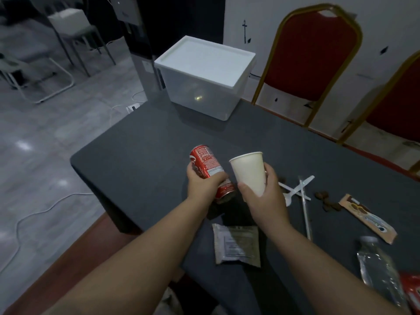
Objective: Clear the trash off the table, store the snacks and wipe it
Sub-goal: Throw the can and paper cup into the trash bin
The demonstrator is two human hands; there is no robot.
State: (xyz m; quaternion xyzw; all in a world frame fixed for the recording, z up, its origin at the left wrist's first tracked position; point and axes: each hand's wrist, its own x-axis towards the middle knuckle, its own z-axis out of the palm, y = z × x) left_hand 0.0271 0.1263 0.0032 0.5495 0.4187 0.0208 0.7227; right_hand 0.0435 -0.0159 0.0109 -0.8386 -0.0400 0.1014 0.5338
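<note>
- Now we hold two pieces of trash above the dark bench (pixel 141 142), one in each hand.
- Our left hand (pixel 204 186) grips a red soda can (pixel 208 164), fingers curled round its lower half; the can is tilted, its top leaning away from us and to the left.
- Our right hand (pixel 264 196) is wrapped round the base of a white paper cup (pixel 248 170), thumb on the near side, and the cup's open mouth faces up and slightly away. Can and cup sit close together, just apart.
- On the bench near us lies a flat grey-green packet (pixel 237 245), between our two forearms.
- To the right of the cup we see a white plastic spoon (pixel 293 189) crossed by a clear straw (pixel 305 212), and beside them some small brown crumbs (pixel 325 200).
- Farther right lies a tan snack wrapper (pixel 368 218), and nearer the bottom edge a crumpled clear plastic bottle (pixel 379 267) next to a red wrapper (pixel 412 289) that is cut off by the frame.
- At the far end of the bench stands a white storage box (pixel 202 80) with its lid closed, well apart from our hands.
- Behind the bench on the right stand two red chairs (pixel 313 57) with gold frames.
- To the left, grey floor (pixel 45 137) with white cables running across it.
</note>
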